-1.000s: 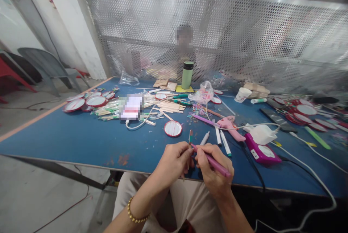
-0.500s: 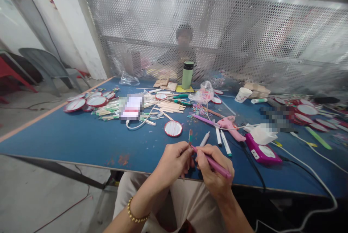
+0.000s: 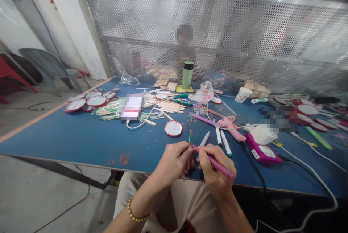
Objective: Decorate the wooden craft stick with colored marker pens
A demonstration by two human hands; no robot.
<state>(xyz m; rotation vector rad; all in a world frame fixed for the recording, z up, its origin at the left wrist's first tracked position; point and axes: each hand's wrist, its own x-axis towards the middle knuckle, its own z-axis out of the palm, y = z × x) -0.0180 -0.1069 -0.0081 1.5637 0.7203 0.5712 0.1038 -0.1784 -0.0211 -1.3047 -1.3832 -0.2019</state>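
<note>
My left hand [image 3: 175,162] pinches a small wooden stick [image 3: 190,137] with a green band on it, held upright near the table's front edge. In my right hand [image 3: 216,169] is a pink marker pen [image 3: 221,167], its tip pointing left and close to the stick; I cannot tell whether it touches. Just past my hands lies a round white lid-like disc [image 3: 173,129] with a red rim. Beside my right hand rest a grey marker [image 3: 206,139], a white marker with a dark end [image 3: 218,136] and a white marker with a green end [image 3: 226,143].
On the blue table [image 3: 89,137] are a phone [image 3: 132,107] with a cable, wooden sticks [image 3: 170,107], a green bottle [image 3: 187,75], a pink glue gun [image 3: 231,128], a magenta device [image 3: 262,152] and a paper cup [image 3: 243,95]. Red-rimmed discs [image 3: 97,101] lie piled left. A perforated metal panel [image 3: 217,33] stands behind.
My right hand and the pink marker have shifted slightly to the right. My left hand and the stick stay almost where they were.
</note>
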